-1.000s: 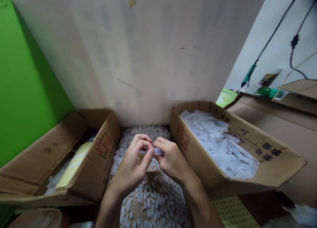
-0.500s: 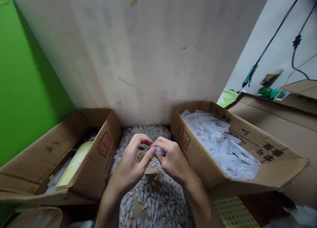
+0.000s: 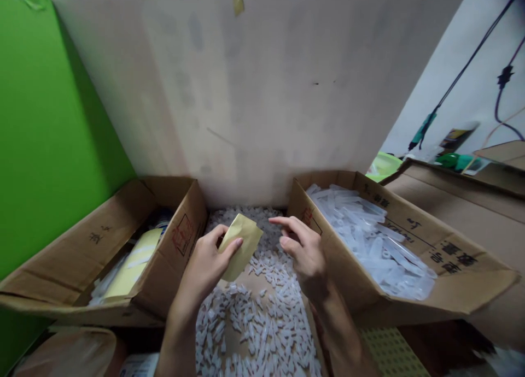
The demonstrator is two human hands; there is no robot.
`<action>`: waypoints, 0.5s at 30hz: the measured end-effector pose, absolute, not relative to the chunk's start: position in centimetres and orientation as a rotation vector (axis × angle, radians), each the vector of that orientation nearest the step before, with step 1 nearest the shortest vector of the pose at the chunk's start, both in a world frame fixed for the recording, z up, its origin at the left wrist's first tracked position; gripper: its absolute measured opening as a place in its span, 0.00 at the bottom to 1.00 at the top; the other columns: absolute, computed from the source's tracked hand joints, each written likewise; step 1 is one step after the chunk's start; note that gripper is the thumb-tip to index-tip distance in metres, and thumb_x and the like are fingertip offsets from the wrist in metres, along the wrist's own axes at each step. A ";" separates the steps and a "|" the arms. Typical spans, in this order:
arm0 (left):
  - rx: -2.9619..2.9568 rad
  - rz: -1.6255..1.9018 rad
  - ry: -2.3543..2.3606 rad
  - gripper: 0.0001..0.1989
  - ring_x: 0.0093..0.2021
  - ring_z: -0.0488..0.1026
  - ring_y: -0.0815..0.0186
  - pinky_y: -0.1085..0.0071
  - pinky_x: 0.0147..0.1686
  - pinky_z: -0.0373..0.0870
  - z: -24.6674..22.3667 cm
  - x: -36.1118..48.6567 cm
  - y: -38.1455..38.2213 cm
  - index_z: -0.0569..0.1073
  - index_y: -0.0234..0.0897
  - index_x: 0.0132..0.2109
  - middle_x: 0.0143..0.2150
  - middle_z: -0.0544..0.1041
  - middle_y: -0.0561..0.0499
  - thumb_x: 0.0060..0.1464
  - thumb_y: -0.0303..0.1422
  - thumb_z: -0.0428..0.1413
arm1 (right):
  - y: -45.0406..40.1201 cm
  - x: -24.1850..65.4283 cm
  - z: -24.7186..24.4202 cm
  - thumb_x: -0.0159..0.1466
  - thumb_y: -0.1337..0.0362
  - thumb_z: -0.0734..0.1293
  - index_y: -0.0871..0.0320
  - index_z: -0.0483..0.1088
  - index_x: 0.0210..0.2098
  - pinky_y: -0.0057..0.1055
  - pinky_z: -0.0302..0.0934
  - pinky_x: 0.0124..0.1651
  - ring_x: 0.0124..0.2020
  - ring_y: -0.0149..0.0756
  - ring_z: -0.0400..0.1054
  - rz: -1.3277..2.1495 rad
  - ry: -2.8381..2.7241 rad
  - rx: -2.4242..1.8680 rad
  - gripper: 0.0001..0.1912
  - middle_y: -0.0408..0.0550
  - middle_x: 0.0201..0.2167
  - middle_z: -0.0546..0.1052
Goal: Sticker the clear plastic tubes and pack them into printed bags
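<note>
My left hand (image 3: 211, 262) is closed on a yellow sheet of paper (image 3: 241, 246), pinching it with the thumb on top while the sheet tilts to the right. To its right, my right hand (image 3: 305, 248) is held apart from the sheet, index finger stretched toward it and the other fingers partly curled. I see nothing in this right hand. Beneath both hands many small white plastic pieces (image 3: 266, 333) lie spread over a brown cardboard surface, and more are heaped farther back.
A cardboard box (image 3: 180, 251) at left holds yellow sheets (image 3: 135, 262). On the right, another cardboard box (image 3: 410, 243) is filled with clear plastic strips (image 3: 369, 229). A white panel (image 3: 262, 93) rises behind, beside a green panel (image 3: 61, 120). Cables hang at upper right.
My hands have moved apart. The yellow sheet, mostly hidden before, now shows in my left hand. The pale strip seen at my right fingers is no longer visible. The view has shifted slightly.
</note>
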State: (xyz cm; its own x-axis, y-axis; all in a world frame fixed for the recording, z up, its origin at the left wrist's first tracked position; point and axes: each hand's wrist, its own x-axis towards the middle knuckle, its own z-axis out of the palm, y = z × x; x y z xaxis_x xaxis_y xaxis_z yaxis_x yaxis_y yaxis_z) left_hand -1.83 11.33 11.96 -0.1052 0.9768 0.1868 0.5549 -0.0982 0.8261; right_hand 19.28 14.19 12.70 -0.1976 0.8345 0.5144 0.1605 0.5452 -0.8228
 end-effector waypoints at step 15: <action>1.836 0.937 1.813 0.04 0.41 0.76 0.59 0.68 0.41 0.66 10.2 -0.5 12.1 0.75 0.37 0.40 0.40 0.81 0.47 0.61 0.33 0.59 | 2.1 2.6 16.3 0.69 0.52 0.66 0.56 0.73 0.30 0.33 0.64 0.48 0.37 0.36 0.72 0.471 -2.398 -0.148 0.17 0.41 0.34 0.81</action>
State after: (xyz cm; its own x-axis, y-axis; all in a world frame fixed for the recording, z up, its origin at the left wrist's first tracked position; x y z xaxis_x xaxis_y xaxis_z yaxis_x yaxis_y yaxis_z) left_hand -0.48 12.15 10.17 -0.0624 0.9809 0.1840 0.7171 -0.0842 0.6919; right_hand 2.65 2.11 16.34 -0.7625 0.2274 0.6057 -0.0185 0.9281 -0.3718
